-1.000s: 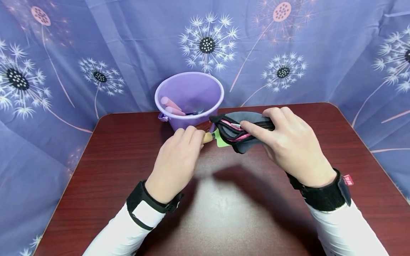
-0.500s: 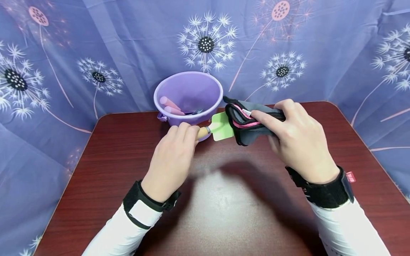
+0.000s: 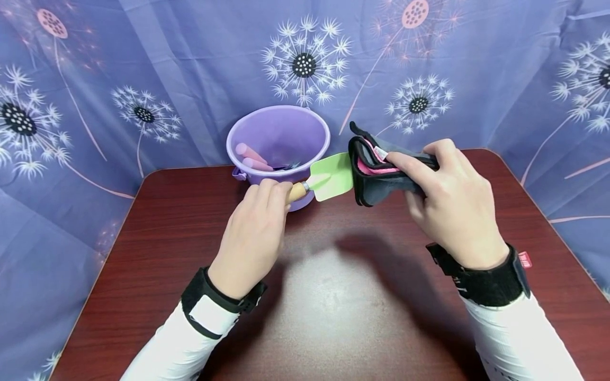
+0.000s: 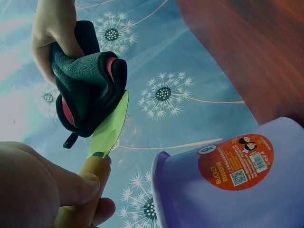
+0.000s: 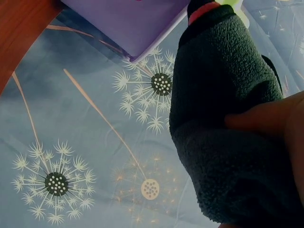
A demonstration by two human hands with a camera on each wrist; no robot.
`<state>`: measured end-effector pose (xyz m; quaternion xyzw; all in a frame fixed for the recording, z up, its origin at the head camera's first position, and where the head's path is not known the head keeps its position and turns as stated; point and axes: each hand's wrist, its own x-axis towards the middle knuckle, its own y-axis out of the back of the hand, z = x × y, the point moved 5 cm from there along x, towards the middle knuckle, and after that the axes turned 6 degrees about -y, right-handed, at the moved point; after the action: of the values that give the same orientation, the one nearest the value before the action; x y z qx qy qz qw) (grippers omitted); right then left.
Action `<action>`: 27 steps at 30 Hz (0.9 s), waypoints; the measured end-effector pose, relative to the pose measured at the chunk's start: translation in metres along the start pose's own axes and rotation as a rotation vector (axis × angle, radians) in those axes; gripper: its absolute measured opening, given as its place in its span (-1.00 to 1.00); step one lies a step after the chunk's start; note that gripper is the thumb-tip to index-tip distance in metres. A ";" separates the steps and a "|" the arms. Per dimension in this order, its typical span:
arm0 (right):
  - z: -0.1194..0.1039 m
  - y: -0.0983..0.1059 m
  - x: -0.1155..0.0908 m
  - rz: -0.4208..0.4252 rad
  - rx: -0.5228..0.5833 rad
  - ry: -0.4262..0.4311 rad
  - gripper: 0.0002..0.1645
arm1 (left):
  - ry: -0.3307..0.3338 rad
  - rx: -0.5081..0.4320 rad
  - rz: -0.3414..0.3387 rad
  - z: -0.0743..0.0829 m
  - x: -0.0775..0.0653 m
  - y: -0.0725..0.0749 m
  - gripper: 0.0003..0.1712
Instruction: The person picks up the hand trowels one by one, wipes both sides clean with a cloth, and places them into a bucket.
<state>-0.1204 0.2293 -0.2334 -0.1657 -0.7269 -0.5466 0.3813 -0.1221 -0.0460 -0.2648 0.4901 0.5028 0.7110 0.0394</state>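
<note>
My left hand (image 3: 254, 227) grips the wooden handle of a small garden trowel (image 3: 332, 177) with a light green blade. The blade points right, in front of the bucket's rim. In my right hand (image 3: 452, 203) is a folded cloth (image 3: 381, 185), dark grey with black edging and pink inside, a small white tag on it. The left wrist view shows the cloth (image 4: 90, 90) overlapping the far end of the green blade (image 4: 111, 126). Fuzzy grey fabric (image 5: 228, 85) fills much of the right wrist view, with the thumb pressed on it.
A purple bucket (image 3: 281, 111) stands at the table's back edge, with two pink handles (image 3: 252, 153) and some dark metal parts inside. The reddish-brown table (image 3: 171, 238) lies under both hands. Behind it hangs a blue curtain (image 3: 214, 63) with dandelion prints.
The cloth has moved right and up with my right hand. More of the trowel's green blade and handle shows, the blade now raised in front of the bucket. My left hand has shifted slightly.
</note>
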 end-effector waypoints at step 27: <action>-0.012 -0.008 -0.004 0.000 0.044 -0.020 -0.49 | 0.059 -0.063 0.038 0.004 -0.002 -0.012 -0.69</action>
<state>-0.1179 0.2159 -0.2403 -0.1628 -0.7426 -0.5287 0.3776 -0.1240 -0.0385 -0.2753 0.4770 0.4716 0.7412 0.0264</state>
